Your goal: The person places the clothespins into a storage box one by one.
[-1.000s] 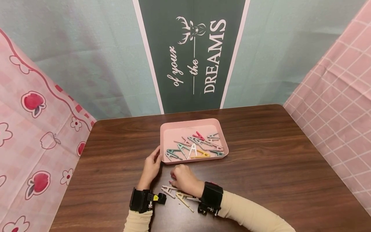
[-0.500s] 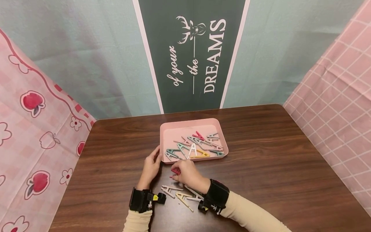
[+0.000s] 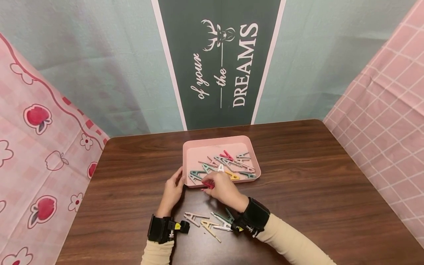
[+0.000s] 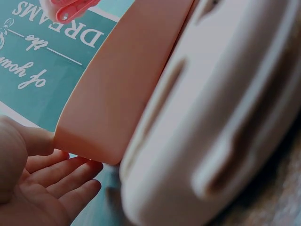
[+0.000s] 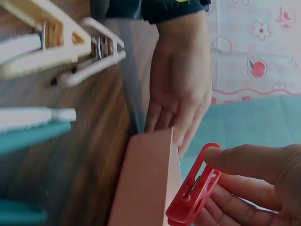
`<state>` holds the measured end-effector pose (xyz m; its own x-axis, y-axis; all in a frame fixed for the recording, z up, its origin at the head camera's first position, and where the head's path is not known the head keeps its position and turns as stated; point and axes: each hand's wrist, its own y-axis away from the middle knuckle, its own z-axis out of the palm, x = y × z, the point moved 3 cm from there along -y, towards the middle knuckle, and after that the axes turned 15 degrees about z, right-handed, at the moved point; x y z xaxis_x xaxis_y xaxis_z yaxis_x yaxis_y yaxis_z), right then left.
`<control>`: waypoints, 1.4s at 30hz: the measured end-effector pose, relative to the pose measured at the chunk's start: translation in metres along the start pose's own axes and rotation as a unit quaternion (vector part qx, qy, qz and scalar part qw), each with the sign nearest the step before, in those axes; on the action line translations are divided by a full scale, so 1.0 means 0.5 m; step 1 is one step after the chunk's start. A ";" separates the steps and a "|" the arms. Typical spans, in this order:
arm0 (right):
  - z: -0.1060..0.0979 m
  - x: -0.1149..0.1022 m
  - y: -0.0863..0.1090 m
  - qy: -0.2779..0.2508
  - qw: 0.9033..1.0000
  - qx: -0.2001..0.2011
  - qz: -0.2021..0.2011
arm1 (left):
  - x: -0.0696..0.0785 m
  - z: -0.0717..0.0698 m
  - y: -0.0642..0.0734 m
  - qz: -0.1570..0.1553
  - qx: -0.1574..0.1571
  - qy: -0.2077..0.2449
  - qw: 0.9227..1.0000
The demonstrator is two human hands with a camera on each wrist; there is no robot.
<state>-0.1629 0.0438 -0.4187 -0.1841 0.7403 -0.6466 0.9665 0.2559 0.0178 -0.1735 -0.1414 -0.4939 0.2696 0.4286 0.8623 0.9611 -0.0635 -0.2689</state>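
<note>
My right hand pinches a red clothespin between thumb and fingers, just over the near wall of the pink tray. My left hand rests at the tray's near left corner, its fingers mostly straight against the outer wall; in the left wrist view its thumb touches the corner. Inside the tray lie several clothespins, among them a yellow one, a red one and a green one. The right hand covers part of the white clothespin.
Nearer me on the brown table lie a pale pink clothespin, a yellow clothespin, a white clothespin and a dark green clothespin. Fabric hangings stand behind and beside the table.
The right hand has lifted the red clothespin off the table and carried it forward and slightly right to the tray's near wall, uncovering the white and green clothespins. The left hand stays put.
</note>
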 end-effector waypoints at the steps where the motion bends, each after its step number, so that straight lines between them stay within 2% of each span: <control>1: -0.004 0.002 -0.002 0.003 1.000 0.005 0.001 | 0.000 0.000 0.000 0.000 0.000 0.000 1.000; 16: -0.056 0.053 -0.037 0.029 0.999 0.020 0.027 | 0.000 0.001 0.001 -0.004 0.001 0.004 1.000; 28: -0.075 0.102 -0.050 0.066 0.997 0.050 0.007 | -0.002 0.002 0.001 -0.006 0.000 0.005 1.000; 35: -0.096 0.128 -0.070 0.082 0.995 0.051 0.022 | -0.001 0.002 0.001 0.007 0.004 -0.004 1.000; 42: -0.119 0.155 -0.091 0.093 0.994 0.032 0.047 | 0.002 0.002 -0.001 0.016 0.007 -0.006 1.000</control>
<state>-0.2319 0.1265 -0.4241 -0.1164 0.8629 -0.4919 0.9894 0.1441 0.0188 -0.1736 -0.1403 -0.4933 0.2985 0.4380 0.8480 0.9513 -0.0644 -0.3016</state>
